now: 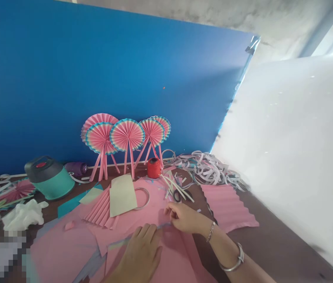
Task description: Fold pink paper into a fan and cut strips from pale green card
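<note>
My left hand (141, 249) lies flat on a pink paper sheet (172, 255), fingers stretched out side by side. A blue and pale strip (119, 243) runs along the sheet's far edge, partly under this hand. Just beyond that edge, my right hand (184, 217) has its fingers curled together in a pinch; whatever is between them cannot be made out. Past it lie black-handled scissors (177, 195) among pale paper strips (170, 182). Left of them are a cream paper piece (122, 196), a roll of tape (146, 198) and pleated pink paper (100, 212).
Several round pleated paper fans (127, 135) lean against the blue wall (95, 59). In front are a red thread spool (153, 168) and a teal container (52, 181). A pile of paper strips (213, 169) and a creased pink sheet (229, 208) lie right; white tissue (24, 216) lies left.
</note>
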`<state>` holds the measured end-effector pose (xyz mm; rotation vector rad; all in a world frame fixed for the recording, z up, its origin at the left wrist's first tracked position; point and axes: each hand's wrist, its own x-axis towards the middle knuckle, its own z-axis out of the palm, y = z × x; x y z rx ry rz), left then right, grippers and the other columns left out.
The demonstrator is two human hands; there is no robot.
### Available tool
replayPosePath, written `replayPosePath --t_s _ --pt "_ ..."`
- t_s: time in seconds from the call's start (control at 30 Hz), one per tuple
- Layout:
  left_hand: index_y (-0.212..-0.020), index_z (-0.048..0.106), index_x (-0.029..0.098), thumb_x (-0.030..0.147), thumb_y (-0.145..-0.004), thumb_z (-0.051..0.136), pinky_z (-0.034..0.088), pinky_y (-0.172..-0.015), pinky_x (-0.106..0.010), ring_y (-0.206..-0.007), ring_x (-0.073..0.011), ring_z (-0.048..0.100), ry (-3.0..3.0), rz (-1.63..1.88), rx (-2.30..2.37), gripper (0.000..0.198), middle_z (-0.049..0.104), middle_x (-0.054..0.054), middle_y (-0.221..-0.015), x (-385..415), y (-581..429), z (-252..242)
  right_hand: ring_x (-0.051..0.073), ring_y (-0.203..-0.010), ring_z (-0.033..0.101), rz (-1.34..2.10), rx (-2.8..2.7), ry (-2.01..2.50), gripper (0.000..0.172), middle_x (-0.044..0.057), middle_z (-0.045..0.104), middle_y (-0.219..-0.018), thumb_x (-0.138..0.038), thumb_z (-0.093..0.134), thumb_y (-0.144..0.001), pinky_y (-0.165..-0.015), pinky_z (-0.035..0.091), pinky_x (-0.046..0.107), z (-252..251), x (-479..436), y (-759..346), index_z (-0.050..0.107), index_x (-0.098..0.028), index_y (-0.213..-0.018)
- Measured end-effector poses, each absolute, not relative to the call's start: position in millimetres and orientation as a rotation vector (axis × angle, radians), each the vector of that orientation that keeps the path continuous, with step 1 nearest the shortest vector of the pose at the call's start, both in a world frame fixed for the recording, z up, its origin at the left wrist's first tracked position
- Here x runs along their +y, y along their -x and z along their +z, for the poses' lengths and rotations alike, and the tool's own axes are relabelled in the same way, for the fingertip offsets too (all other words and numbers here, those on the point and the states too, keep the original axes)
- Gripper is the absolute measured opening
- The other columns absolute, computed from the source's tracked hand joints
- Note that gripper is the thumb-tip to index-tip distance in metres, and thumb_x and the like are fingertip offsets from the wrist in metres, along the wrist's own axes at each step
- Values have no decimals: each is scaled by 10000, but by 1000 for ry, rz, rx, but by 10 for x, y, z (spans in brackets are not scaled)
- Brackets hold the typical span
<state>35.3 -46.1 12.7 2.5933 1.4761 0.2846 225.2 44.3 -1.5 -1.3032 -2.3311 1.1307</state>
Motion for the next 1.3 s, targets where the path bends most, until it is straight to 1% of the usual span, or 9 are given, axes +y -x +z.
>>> replayPosePath --t_s 0.13,0.23,0.33,0.4,0.53,0.67,0.9,1.13,1.3 --pt "-1132 527 216 141 -852 379 401 -794 -337 -890 -198 516 -2599 314 1469 326 596 -34 -991 -468 -336 104 132 -654 562 1129 -2332 1305 344 -18 607 -685 -38 441 -636 -578 367 205 -2 435 -2242 543 -170 -937" --pt "-1223 471 204 163 -865 372 400 -816 -345 -917 -201 515 -2614 310 1471 374 596 -40 -1014 -464 -337 84 130 -648 559 1096 -2339 1308 339 -19 606 -677 -38 447 -633 -582 366 204 -7 436 -2238 545 -167 -930" --pt "-1287 412 196 188 -872 375 395 -828 -354 -932 -204 510 -2647 270 1496 417 591 -49 -1031 -441 -361 60 126 -630 550 1078 -2354 1305 344 -22 603 -667 -37 457 -624 -566 356 200 0 436 -2237 545 -164 -932" --pt "-1295 406 193 196 -875 375 398 -807 -354 -906 -201 513 -2661 212 1514 421 590 -54 -1016 -419 -385 44 122 -622 545 1077 -2365 1304 357 -25 603 -663 -34 462 -614 -560 350 197 21 434 -2234 543 -162 -938" --pt "-1240 467 197 183 -879 360 403 -769 -354 -863 -197 521 -2672 109 1521 377 587 -58 -994 -387 -426 21 121 -629 546 1042 -2385 1325 381 -27 610 -670 -26 464 -594 -573 346 197 72 428 -2220 543 -165 -940" --pt "-1158 525 201 163 -866 361 406 -773 -374 -875 -212 519 -2705 79 1507 337 584 -56 -991 -385 -440 -7 127 -644 556 1016 -2386 1353 379 -19 620 -685 -34 469 -592 -565 338 198 78 428 -2221 548 -167 -938" --pt "-1128 537 179 150 -856 360 407 -770 -376 -881 -219 513 -2743 153 1551 326 580 -59 -955 -404 -453 -64 128 -653 562 1001 -2380 1370 374 -20 625 -686 -40 479 -599 -550 327 194 50 428 -2245 554 -178 -937" --pt "-1091 561 173 125 -853 349 411 -759 -397 -900 -231 517 -2738 -14 1497 322 591 -71 -1005 -373 -479 -69 136 -671 576 948 -2412 1386 370 -11 645 -695 -31 477 -610 -571 332 201 85 415 -2233 552 -175 -942" --pt "-1073 575 170 127 -843 366 404 -736 -385 -892 -234 515 -2767 -24 1509 314 598 -71 -983 -372 -490 -117 138 -687 578 880 -2451 1384 379 -5 656 -722 -16 479 -603 -588 329 205 79 404 -2219 548 -172 -942"
